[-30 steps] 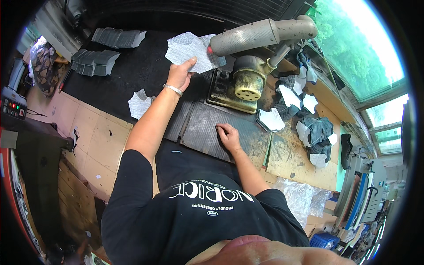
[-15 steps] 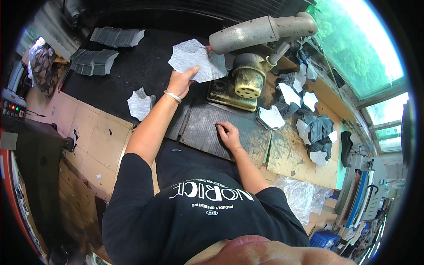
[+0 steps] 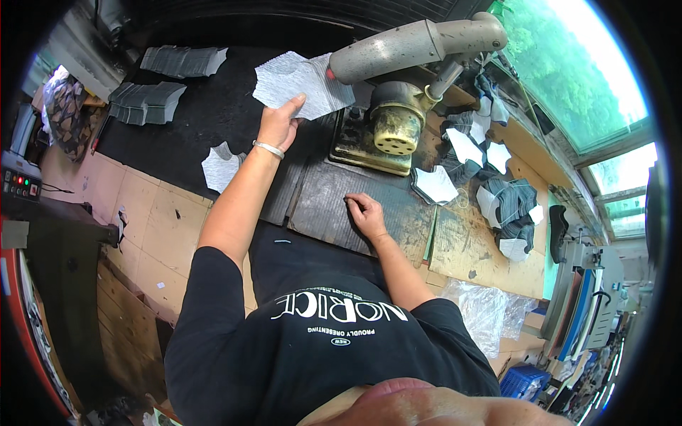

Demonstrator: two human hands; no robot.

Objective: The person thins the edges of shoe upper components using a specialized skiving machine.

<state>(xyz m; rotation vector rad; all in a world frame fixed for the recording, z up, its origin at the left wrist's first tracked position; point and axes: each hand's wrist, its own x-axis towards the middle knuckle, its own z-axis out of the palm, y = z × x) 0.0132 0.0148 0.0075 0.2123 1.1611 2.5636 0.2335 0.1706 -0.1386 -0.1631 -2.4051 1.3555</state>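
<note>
Here the left hand [image 3: 278, 122] grips a grey cut fabric piece [image 3: 298, 84] by its lower edge, lifted above the black mat [image 3: 213, 106] at the far side of the workbench [image 3: 170, 213], just beside the arm of the press machine [image 3: 398, 71]. The right hand [image 3: 366, 213] rests loosely curled, holding nothing, on the dark ribbed board [image 3: 334, 206] in front of the machine. Stacks of grey cut pieces [image 3: 145, 101] lie at the far left corner of the mat; more pieces w/ white backs [image 3: 497, 192] are near the right edge.

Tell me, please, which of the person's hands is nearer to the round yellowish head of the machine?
The right. The right hand rests on the ribbed mat just below the round yellowish head. The left hand is farther off to its left, holding a grey cut piece.
</note>
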